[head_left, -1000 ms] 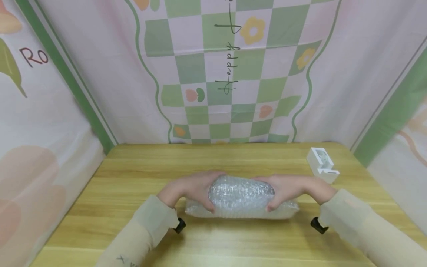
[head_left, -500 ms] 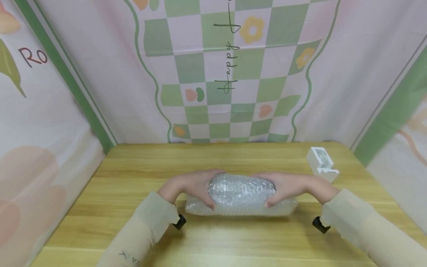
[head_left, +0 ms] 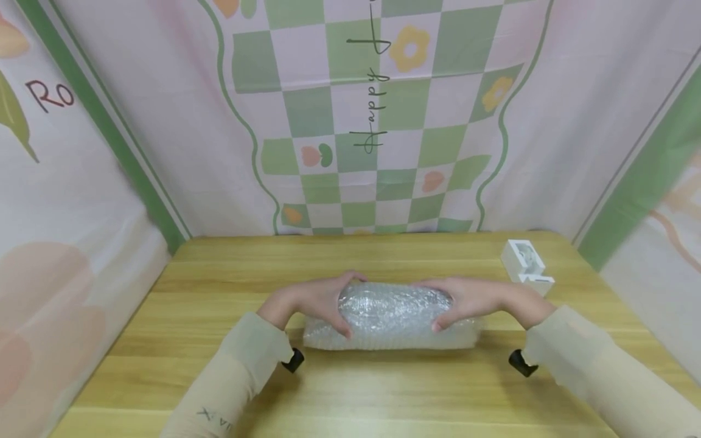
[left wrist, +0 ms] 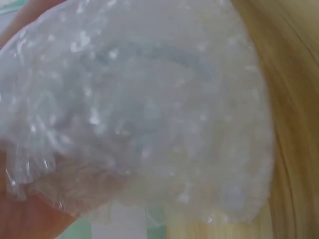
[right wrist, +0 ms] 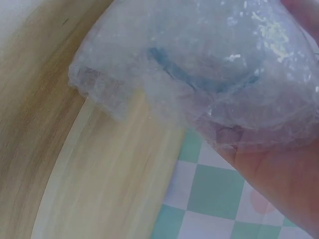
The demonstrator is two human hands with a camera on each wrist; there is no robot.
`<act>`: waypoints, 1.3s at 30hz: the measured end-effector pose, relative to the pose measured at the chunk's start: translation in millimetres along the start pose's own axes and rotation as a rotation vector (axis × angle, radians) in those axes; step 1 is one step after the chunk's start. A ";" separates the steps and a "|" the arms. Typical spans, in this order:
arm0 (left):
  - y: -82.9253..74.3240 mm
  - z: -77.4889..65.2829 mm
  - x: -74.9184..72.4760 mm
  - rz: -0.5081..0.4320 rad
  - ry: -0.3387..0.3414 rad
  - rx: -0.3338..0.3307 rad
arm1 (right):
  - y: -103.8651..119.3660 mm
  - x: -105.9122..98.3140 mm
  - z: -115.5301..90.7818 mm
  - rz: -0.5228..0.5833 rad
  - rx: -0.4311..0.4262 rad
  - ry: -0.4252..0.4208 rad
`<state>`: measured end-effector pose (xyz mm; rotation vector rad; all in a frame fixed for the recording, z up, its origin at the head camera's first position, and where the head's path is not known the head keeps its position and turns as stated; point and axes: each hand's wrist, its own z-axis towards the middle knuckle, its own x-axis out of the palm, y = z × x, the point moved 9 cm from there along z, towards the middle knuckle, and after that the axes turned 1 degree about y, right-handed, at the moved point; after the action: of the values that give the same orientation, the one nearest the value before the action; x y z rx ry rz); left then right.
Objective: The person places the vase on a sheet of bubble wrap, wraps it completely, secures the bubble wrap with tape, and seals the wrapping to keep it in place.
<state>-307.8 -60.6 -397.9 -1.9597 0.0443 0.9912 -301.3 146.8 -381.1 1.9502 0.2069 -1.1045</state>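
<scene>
A bundle in clear bubble wrap [head_left: 391,319] lies crosswise at the middle of the table in the head view. My left hand [head_left: 314,304] grips its left part, thumb on the near side and fingers over the far side. On the right part, my right hand [head_left: 473,301] holds it the same way, most of its fingers hidden behind the wrap. Both wrist views show the loose ends of the bubble wrap [left wrist: 149,114] close up. Through the wrap [right wrist: 209,55] in the right wrist view shows a curved bluish line; what is inside cannot be made out.
A white box-like object [head_left: 523,261] with a recess holding something clear stands on the wooden table [head_left: 350,395] at the back right, beyond my right wrist. A printed cloth [head_left: 358,121] hangs behind the table's far edge, with further cloth on both sides.
Both hands and the bundle have shifted slightly away from me. The near edge of the wrap sits a little farther back, and its right end reaches out less. Both hands keep their hold.
</scene>
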 end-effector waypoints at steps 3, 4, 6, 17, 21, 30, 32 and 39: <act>-0.1 -0.2 -0.2 -0.004 -0.014 0.008 | 1.6 -1.2 0.4 0.000 -0.002 0.003; -0.1 -0.3 0.0 -0.006 -0.018 0.010 | 2.0 -1.5 0.4 -0.001 -0.002 0.004; -0.6 -1.1 0.6 -0.003 -0.028 0.012 | 2.4 -1.7 0.5 -0.003 0.000 0.007; -14.7 -6.7 -3.2 0.391 -0.112 0.021 | -1.1 0.6 2.0 0.002 0.010 0.017; -23.5 -10.1 -2.9 0.449 -0.118 0.028 | -0.4 0.4 2.3 -0.001 0.013 0.016; -37.6 -11.8 1.0 0.501 -0.111 0.028 | 3.3 0.8 -2.4 0.002 -0.014 -0.013; -39.5 -11.1 2.4 0.519 -0.109 0.019 | 6.9 0.9 -4.0 0.000 -0.048 -0.029; -40.5 -10.7 6.9 0.524 -0.114 0.020 | 25.2 -1.1 -8.0 -0.106 -0.146 -0.108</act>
<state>-280.5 -42.4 -370.8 -1.9078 0.5225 1.4286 -284.0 137.6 -363.2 1.7619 0.3268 -1.2252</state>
